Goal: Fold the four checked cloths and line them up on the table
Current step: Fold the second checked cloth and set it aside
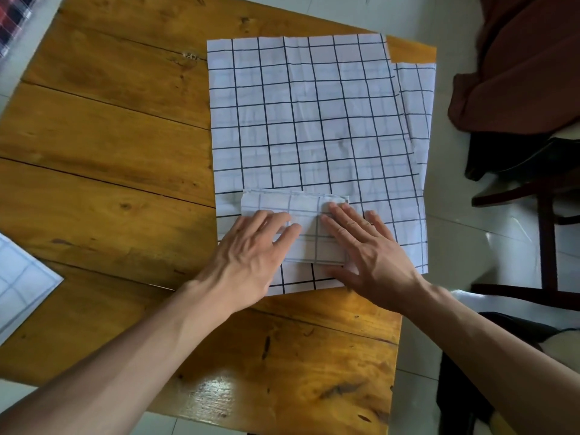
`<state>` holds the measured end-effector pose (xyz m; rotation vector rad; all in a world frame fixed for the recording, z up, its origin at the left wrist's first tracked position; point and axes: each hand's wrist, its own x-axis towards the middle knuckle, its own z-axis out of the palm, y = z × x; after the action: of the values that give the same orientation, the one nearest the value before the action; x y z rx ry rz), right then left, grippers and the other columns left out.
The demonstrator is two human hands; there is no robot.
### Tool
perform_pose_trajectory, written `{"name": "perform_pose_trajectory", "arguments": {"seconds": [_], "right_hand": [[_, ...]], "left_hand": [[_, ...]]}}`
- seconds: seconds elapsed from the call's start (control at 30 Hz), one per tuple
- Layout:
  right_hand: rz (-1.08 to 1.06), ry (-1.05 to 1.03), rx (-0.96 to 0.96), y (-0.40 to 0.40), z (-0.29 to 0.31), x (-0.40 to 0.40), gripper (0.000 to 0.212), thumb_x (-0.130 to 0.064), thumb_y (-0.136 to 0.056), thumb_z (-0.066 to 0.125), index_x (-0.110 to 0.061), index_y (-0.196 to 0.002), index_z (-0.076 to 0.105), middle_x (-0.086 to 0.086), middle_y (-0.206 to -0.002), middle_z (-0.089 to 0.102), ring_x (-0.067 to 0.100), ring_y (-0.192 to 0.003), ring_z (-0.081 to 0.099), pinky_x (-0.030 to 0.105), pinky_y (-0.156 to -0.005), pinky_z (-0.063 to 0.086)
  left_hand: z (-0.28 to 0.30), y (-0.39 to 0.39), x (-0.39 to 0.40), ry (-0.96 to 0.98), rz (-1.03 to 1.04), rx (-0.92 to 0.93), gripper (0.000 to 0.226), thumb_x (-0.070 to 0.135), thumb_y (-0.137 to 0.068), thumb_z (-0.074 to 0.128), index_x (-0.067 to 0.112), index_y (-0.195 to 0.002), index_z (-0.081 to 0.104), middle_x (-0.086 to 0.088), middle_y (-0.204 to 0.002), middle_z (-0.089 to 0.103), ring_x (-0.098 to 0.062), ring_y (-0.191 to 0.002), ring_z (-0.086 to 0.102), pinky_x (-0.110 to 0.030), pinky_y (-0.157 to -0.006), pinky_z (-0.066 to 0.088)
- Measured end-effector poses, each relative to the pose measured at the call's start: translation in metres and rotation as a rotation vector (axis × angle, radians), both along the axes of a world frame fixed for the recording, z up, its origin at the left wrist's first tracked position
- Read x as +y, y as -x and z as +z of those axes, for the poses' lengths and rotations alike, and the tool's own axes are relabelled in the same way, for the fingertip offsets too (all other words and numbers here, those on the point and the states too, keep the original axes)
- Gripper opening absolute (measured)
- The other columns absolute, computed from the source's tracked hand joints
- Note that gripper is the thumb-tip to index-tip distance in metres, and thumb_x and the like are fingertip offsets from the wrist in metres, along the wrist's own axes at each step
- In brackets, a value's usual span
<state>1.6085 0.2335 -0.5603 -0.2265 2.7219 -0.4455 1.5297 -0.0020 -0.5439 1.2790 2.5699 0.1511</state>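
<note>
Pressing flat, the left hand (pixel 251 243) and right hand (pixel 367 249) lie open on the folded cloth (pixel 309 224). It sits on the near edge of a spread cloth (pixel 314 120) on the counter (pixel 103 146), long side running left to right.

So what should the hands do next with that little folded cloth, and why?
Probably slide the folded cloth left onto the bare wooden table. Both the left hand and right hand press it flat, so it looks finished, yet it lies on the spread cloths awaiting folding.
</note>
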Motion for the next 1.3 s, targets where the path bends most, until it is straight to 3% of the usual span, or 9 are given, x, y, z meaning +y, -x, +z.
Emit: {"name": "perform_pose_trajectory", "arguments": {"seconds": [0.1,0.2,0.37,0.43,0.53,0.63,0.83,1.03,1.3], "right_hand": [[0.035,-0.064,0.007,0.003,0.003,0.001,0.085,-0.068,-0.089,0.028,-0.023,-0.157,0.004,-0.005,-0.164,-0.01,0.009,-0.15,-0.014,0.042,-0.124,-0.001],[0.009,-0.06,0.028,0.006,0.008,-0.001,0.087,-0.065,-0.086,0.036,-0.02,-0.157,0.015,-0.003,-0.165,0.001,0.012,-0.152,-0.003,0.044,-0.124,0.007],[-0.073,0.026,0.157,0.004,0.01,-0.012,0.07,-0.032,-0.08,0.067,-0.014,-0.144,0.045,0.005,-0.155,0.038,0.021,-0.147,0.028,0.043,-0.12,0.021],[-0.113,0.075,0.272,0.004,0.012,-0.015,0.052,-0.02,-0.079,0.069,-0.014,-0.129,0.059,0.005,-0.139,0.056,0.024,-0.134,0.046,0.042,-0.114,0.032],[-0.174,0.127,0.399,0.007,0.021,-0.02,0.019,-0.015,-0.085,0.068,-0.015,-0.104,0.07,0.001,-0.105,0.07,0.023,-0.098,0.062,0.038,-0.094,0.046],[-0.24,0.187,0.363,0.014,0.038,-0.023,0.006,-0.018,-0.09,0.065,-0.017,-0.095,0.069,-0.003,-0.086,0.07,0.019,-0.074,0.062,0.042,-0.074,0.052],[-0.279,0.304,0.344,0.021,0.1,-0.034,0.003,-0.021,-0.089,0.066,-0.019,-0.09,0.063,-0.006,-0.082,0.065,0.014,-0.069,0.059,0.036,-0.061,0.052],[-0.2,0.323,0.266,0.005,0.216,-0.054,0.006,-0.02,-0.087,0.067,-0.02,-0.087,0.062,-0.004,-0.081,0.065,0.019,-0.069,0.057,0.042,-0.064,0.051],[-0.035,0.386,0.422,-0.056,0.363,-0.09,0.006,-0.02,-0.09,0.067,-0.018,-0.09,0.061,-0.006,-0.085,0.062,0.013,-0.071,0.056,0.033,-0.061,0.052]], "left_hand": [[0.006,0.003,0.007,0.067,0.008,0.031,0.089,-0.011,-0.04,0.072,0.012,-0.124,0.053,-0.01,-0.127,0.053,-0.029,-0.107,0.052,-0.041,-0.082,0.046],[0.007,0.003,0.011,0.052,0.043,0.076,0.079,-0.016,-0.045,0.059,0.01,-0.12,0.057,-0.011,-0.124,0.055,-0.031,-0.104,0.054,-0.041,-0.081,0.043],[0.0,0.004,0.006,-0.177,0.129,0.094,0.024,0.001,-0.073,0.073,0.012,-0.092,0.062,-0.004,-0.088,0.063,-0.026,-0.077,0.056,-0.04,-0.073,0.041],[0.005,0.004,0.004,-0.242,0.154,0.109,0.012,0.008,-0.082,0.07,0.014,-0.088,0.062,-0.001,-0.081,0.063,-0.024,-0.073,0.056,-0.041,-0.072,0.041],[0.02,0.005,0.003,-0.325,0.188,0.13,0.007,0.014,-0.086,0.069,0.014,-0.089,0.064,0.001,-0.079,0.065,-0.022,-0.073,0.059,-0.037,-0.071,0.041],[0.037,0.009,-0.003,-0.377,0.221,0.149,0.007,0.021,-0.093,0.063,0.014,-0.09,0.065,0.001,-0.081,0.066,-0.021,-0.076,0.06,-0.038,-0.07,0.043],[0.092,0.011,-0.031,-0.478,0.286,0.153,0.007,0.022,-0.092,0.065,0.015,-0.091,0.064,0.002,-0.085,0.066,-0.018,-0.081,0.059,-0.036,-0.069,0.051],[0.197,-0.018,-0.07,-0.447,0.338,0.13,0.006,0.02,-0.092,0.066,0.017,-0.091,0.061,0.004,-0.087,0.065,-0.018,-0.082,0.056,-0.038,-0.068,0.051],[0.34,-0.1,-0.118,-0.415,0.339,0.153,0.008,0.02,-0.089,0.068,0.019,-0.089,0.06,0.006,-0.086,0.065,-0.016,-0.08,0.058,-0.031,-0.066,0.049]]}}
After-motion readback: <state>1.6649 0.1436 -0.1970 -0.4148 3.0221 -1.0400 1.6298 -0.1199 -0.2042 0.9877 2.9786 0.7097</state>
